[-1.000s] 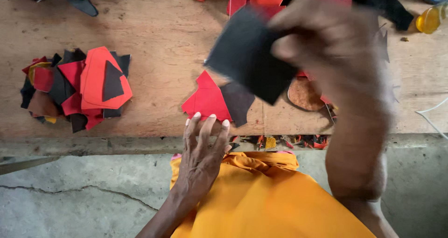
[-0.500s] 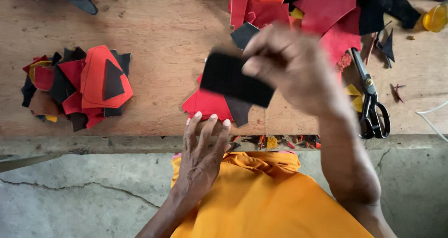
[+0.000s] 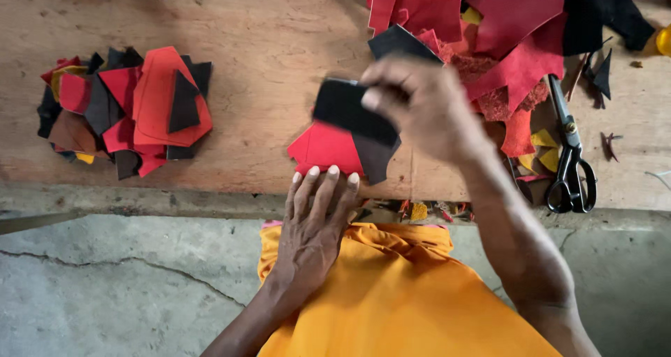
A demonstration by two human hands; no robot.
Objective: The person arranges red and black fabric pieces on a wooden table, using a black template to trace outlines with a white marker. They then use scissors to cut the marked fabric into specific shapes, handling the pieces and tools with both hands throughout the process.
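Observation:
My right hand (image 3: 423,105) grips a black leather piece (image 3: 349,109) and holds it just above a small stack: a red piece (image 3: 325,147) with a dark brown piece (image 3: 374,160) beside it, near the wooden board's front edge. My left hand (image 3: 318,213) lies flat, fingers together, with its fingertips on the near edge of the red piece. Both forearms reach out over an orange cloth (image 3: 398,294) on my lap.
A pile of cut red, black and brown pieces (image 3: 133,109) sits at the left of the wooden board (image 3: 265,49). A larger heap of red and black scraps (image 3: 503,42) fills the top right. Black scissors (image 3: 572,161) lie at the right. Cracked concrete floor (image 3: 119,280) is below.
My right hand has come down and left with the black piece, from high near the camera to just over the red stack. The left hand has stayed put.

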